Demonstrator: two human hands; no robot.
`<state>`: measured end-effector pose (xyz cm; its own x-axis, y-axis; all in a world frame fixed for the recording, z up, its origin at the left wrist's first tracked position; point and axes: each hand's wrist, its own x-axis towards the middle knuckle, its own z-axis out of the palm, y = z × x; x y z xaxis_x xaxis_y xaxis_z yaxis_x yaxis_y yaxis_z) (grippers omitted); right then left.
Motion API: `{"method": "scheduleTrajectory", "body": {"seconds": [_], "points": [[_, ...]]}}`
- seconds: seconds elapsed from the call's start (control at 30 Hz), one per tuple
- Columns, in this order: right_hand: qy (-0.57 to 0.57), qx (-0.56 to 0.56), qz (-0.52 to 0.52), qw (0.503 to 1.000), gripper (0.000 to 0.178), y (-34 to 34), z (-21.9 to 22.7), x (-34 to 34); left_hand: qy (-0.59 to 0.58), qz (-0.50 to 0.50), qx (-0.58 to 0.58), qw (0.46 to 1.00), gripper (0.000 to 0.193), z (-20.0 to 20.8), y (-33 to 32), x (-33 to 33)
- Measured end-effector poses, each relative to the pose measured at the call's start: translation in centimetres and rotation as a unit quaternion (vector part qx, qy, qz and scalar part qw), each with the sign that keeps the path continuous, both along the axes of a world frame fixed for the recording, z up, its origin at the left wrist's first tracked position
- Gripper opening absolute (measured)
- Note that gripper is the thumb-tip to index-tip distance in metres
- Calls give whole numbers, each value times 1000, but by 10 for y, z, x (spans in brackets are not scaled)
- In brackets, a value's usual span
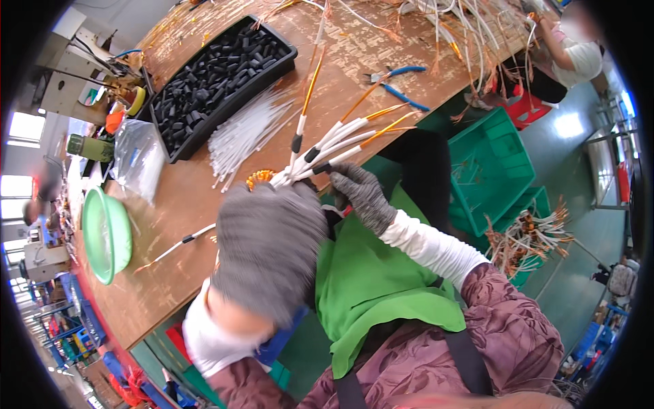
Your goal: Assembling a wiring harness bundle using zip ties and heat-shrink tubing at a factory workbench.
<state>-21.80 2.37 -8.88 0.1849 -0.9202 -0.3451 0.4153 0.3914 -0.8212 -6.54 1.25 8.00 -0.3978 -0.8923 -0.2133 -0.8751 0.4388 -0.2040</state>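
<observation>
My left hand (276, 245), in a grey knit glove and smeared by motion, is closed round the lower end of a bundle of white cables (338, 136). The cables fan out over the table, with black sleeves and orange and yellow wire ends. Its fingertips are hidden behind the back of the glove. My right hand (366, 198), gloved alike, pinches one cable of this bundle by its black sleeve (321, 168). Just beyond my left hand shows a coil of orange wire (260, 178). Another white cable (184, 240) with a black sleeve sticks out to its left.
A black tray (291, 58) of black sleeves stands beyond white ties (245, 133). Blue-handled pliers (402, 82) lie near the right edge. A green basin (109, 235) and plastic bag (138, 160) are left; a green crate (490, 153) is right. A co-worker (575, 58) sits far right.
</observation>
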Motion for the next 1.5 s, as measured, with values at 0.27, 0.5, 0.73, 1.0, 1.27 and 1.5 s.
{"method": "scheduleTrajectory", "body": {"seconds": [0.27,0.5,0.73,1.0,1.27,1.5], "points": [[37,80,45,995,23,18,-15,5,74,-24,67,995,11,30,33,-25],[31,54,76,995,20,28,-14,-14,58,-45,95,993,8,60,40,-32],[40,74,108,991,18,43,-18,-3,14,-25,134,990,7,80,46,-27],[39,69,154,985,18,48,-31,-18,279,199,71,937,37,-47,-40,168],[70,36,153,985,22,51,-52,-16,251,219,-109,936,37,-172,-49,193],[72,60,149,984,18,47,-46,-14,212,3,-211,954,20,-185,-53,187]]}}
